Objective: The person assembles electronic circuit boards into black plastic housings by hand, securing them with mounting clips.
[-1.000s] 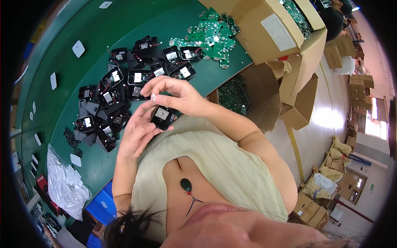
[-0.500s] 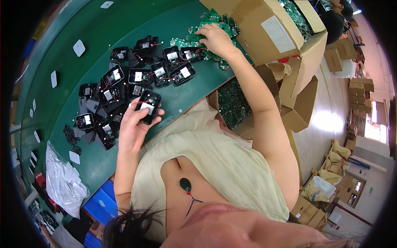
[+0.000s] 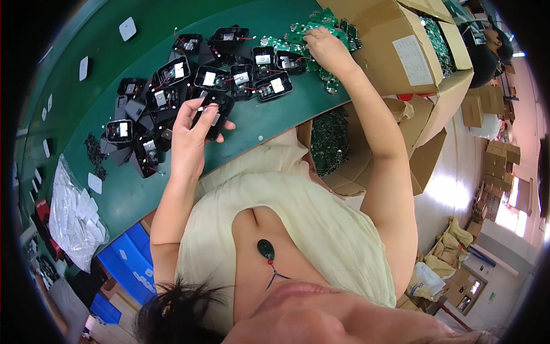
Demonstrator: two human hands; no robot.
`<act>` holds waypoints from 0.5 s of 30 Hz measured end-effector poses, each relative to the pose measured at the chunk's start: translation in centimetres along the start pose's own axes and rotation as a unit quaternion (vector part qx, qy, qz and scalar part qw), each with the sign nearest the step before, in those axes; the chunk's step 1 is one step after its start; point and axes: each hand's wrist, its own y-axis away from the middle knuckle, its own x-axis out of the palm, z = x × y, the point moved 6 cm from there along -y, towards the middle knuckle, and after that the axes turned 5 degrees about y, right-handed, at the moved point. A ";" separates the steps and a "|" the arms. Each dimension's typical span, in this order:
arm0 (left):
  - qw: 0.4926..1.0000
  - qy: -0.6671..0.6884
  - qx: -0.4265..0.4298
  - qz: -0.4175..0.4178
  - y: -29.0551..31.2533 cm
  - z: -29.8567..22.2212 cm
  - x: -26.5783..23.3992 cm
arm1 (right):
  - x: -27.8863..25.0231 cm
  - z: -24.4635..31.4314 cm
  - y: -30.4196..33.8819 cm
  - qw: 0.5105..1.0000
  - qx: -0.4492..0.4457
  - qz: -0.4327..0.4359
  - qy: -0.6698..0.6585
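Note:
My left hand is closed round a black plastic housing, its thumb pressed over the inside by a red wire and a pale metal-like piece. At the far side of the green table, my right hand reaches into a heap of green circuit boards. Its fingers are drawn together on a board at the heap, with the fingertips partly hidden. Between the hands and to the left lie several black housings with red wires and white or silver blocks inside.
Cardboard boxes with circuit boards stand on the right, one upright and one lower by the table edge. Small black parts and a clear plastic bag of white pieces lie left. A blue bin sits below the table.
The view has shifted, so the table things sit higher. My right hand's fingers, spread before over the circuit boards, have drawn together. My left hand still holds the housing, now tilted more.

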 end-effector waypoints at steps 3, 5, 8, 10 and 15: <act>0.999 -0.016 0.031 -0.010 -0.1 0.1 -0.1 | -0.2 0.4 -0.3 0.996 -0.029 -0.071 0.036; 0.998 -0.009 0.058 -0.023 -0.2 0.0 -0.2 | -0.4 -0.3 -0.5 0.994 -0.004 -0.108 0.030; 0.999 -0.016 0.040 -0.023 -0.1 -0.3 -0.1 | -1.3 -0.9 -1.0 0.989 0.053 -0.134 0.020; 0.998 -0.035 0.044 -0.026 -0.2 -0.3 0.1 | -2.6 -1.8 -0.8 0.967 0.117 -0.227 -0.018; 0.996 -0.047 0.052 -0.053 -0.8 0.0 -0.5 | -7.9 6.7 -0.2 0.711 0.280 -0.100 -0.637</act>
